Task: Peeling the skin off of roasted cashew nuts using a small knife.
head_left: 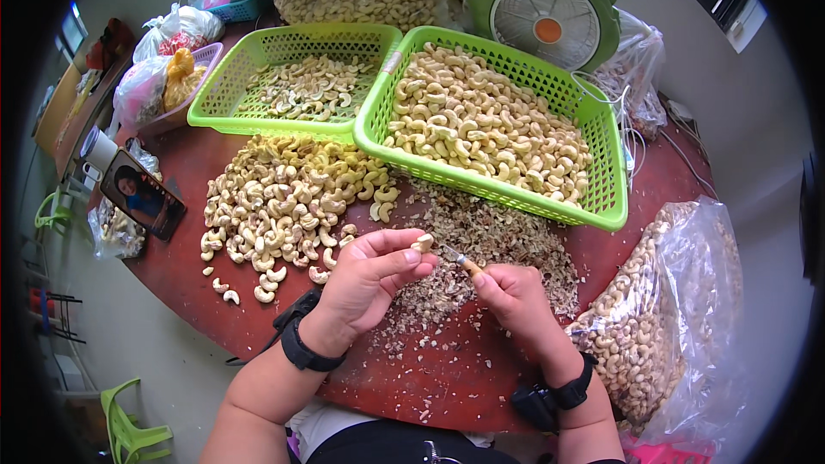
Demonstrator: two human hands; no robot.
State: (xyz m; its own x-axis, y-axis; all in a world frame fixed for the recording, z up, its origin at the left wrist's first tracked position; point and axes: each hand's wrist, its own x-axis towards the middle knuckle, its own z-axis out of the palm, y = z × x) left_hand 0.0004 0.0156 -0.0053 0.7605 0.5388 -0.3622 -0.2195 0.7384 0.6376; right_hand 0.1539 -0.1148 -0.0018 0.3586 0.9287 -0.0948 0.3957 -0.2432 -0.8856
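Note:
My left hand [382, 279] pinches a pale cashew nut [423, 243] between thumb and fingertips. My right hand [517, 302] is closed around the wooden handle of a small knife [465, 263], its blade pointing at the nut. Whether the blade touches the nut, I cannot tell. Beneath both hands lies a spread of brown and cream skin scraps [516, 249]. To the left of it is a heap of cashews [279, 198], some with patches of skin. Behind stands a green basket [507, 198] full of pale cashews; another green basket [284, 126] beside it holds fewer, with broken pieces.
A clear plastic bag of cashews [640, 318] leans at the table's right edge. A green fan [546, 17] and large bags of cashews [357, 0] stand at the back. On the left are a propped phone [142, 193] and a pale basket of bags [206, 56]. The table [198, 279] is red.

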